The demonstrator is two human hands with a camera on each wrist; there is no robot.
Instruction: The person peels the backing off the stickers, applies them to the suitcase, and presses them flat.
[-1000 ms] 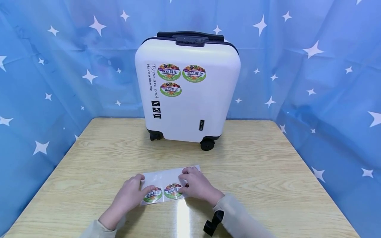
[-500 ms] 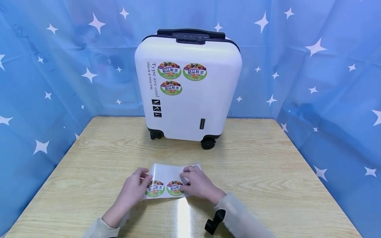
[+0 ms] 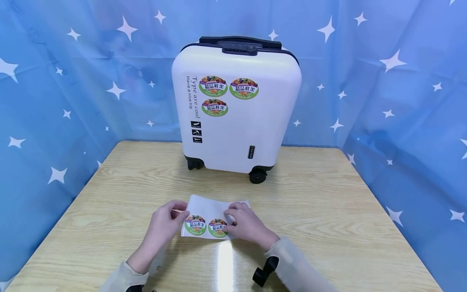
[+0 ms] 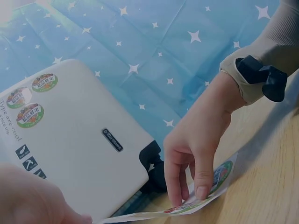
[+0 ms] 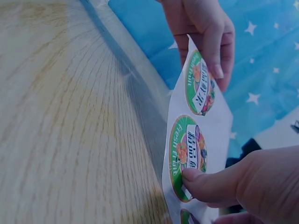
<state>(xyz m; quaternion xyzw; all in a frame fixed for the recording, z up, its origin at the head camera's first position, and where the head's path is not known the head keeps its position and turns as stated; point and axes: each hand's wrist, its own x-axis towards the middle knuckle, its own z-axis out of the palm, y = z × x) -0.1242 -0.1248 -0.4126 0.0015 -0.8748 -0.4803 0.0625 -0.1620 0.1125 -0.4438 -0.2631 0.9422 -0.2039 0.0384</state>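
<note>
A white sheet of stickers [image 3: 209,207] is held at both sides above the front part of the table, its left end raised. Oval "Fresh fruit" stickers [image 3: 195,225] are printed along its near edge. My left hand [image 3: 164,223] pinches the sheet's left edge between thumb and fingers. On the sheet's right part, my right hand [image 3: 251,227] grips with curled fingers, and its thumb [image 5: 205,184] lies over a sticker in the right wrist view. Beyond stands a white suitcase [image 3: 233,129], upright, with three matching stickers [image 3: 244,88] on its upper front.
The wooden table [image 3: 328,211] carries the suitcase on black wheels [image 3: 258,177] near its back edge. Blue curtains [image 3: 365,81] with white stars surround the table's back and sides. A black strap [image 3: 265,271] hangs at my right wrist.
My left hand has shifted from lying over the left sticker to pinching the sheet's edge. The sheet's left end has risen and moved away from me. The right hand keeps its grip.
</note>
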